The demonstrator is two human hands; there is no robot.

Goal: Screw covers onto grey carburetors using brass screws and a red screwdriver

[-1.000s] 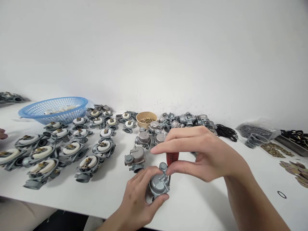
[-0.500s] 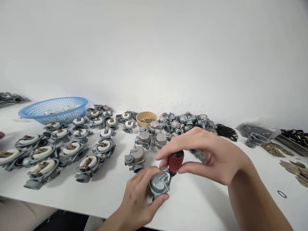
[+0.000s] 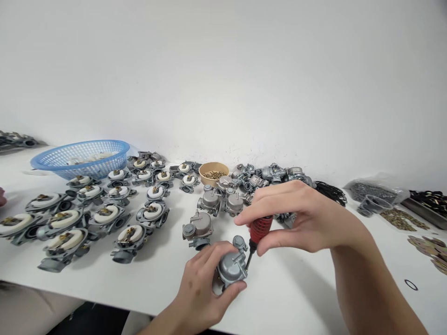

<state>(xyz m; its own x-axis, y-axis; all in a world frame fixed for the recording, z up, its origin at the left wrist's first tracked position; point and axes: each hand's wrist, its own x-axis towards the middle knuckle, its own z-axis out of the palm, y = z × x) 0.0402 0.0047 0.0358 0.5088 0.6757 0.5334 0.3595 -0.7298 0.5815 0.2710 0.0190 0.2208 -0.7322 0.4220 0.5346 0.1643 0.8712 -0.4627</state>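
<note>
My left hand (image 3: 206, 284) is wrapped around a grey metal carburetor (image 3: 232, 267), its rounded bowl facing up and its round cap tilted away from me. Above it, my right hand (image 3: 293, 218) grips a short screwdriver (image 3: 260, 229) with a red and black handle. The screwdriver's shaft slants down so that its tip meets the carburetor's right edge; the screw under it is too small to make out. Just behind my left hand stands another carburetor (image 3: 201, 225) with its bowl on.
Rows of open carburetors (image 3: 129, 237) with white floats cover the left side, before a blue basket (image 3: 80, 158). A tan bowl (image 3: 213, 173) of screws and piled carburetors (image 3: 272, 172) line the wall. A black ring (image 3: 411, 284) lies right. Another person's hand (image 3: 2, 197) shows far left.
My right hand has shifted slightly up and right, tilting the screwdriver handle to the right. More of its shaft and of the carburetor's round cap now shows. My left hand has stayed put.
</note>
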